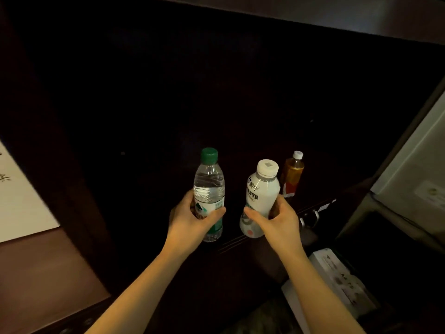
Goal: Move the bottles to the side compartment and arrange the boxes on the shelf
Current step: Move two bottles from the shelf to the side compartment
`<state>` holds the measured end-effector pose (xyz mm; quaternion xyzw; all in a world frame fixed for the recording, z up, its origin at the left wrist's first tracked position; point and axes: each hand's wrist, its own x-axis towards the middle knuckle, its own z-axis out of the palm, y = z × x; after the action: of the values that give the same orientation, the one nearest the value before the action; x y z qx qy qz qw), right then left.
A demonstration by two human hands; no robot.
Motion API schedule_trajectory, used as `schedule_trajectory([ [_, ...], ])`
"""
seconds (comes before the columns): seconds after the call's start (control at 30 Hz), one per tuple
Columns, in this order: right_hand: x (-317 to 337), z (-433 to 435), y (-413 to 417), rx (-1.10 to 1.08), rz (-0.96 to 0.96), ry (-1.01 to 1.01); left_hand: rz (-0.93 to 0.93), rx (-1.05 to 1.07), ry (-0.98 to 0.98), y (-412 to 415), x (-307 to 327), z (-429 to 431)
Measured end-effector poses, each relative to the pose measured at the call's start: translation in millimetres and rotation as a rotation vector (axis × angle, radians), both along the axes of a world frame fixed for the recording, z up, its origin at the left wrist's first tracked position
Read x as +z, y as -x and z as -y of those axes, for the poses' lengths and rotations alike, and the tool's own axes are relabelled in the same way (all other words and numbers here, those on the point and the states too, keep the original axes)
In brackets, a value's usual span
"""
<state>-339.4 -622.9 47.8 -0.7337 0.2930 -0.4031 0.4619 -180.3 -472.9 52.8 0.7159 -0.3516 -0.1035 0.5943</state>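
While left grip (192,219) clasps the water bottle (209,182) and right grip (277,220) the white bottle (263,189), a gap parts them.

A dark wooden shelf (320,184) ran across the middle, its grooved front edge slanting up toward the right. Near its right end, just behind that edge, an amber plastic drink bottle with a white cap (292,175) stood upright on it. At the left, a brown wooden table (36,268) carried a white paper sheet with dark writing (16,196), lying flat. Low on the right lay white cardboard boxes (337,278); what bore them was too dark to tell.
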Motion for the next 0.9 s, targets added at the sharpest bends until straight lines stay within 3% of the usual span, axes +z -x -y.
schedule_trajectory([
  [0.13, -9.8, 31.0, -0.6, -0.022, -0.014, -0.024, -0.082, 0.002, -0.01, -3.0, -9.9, 35.2],
  [0.27, -22.5, 64.7, -5.6, -0.025, -0.058, -0.038, -0.044, 0.019, -0.014, -1.6, -18.6, 67.8],
  [0.9, -68.7, 205.5, -42.1, 0.211, -0.141, -0.108, -0.052, 0.346, -0.096, 10.5, -64.2, 183.9],
])
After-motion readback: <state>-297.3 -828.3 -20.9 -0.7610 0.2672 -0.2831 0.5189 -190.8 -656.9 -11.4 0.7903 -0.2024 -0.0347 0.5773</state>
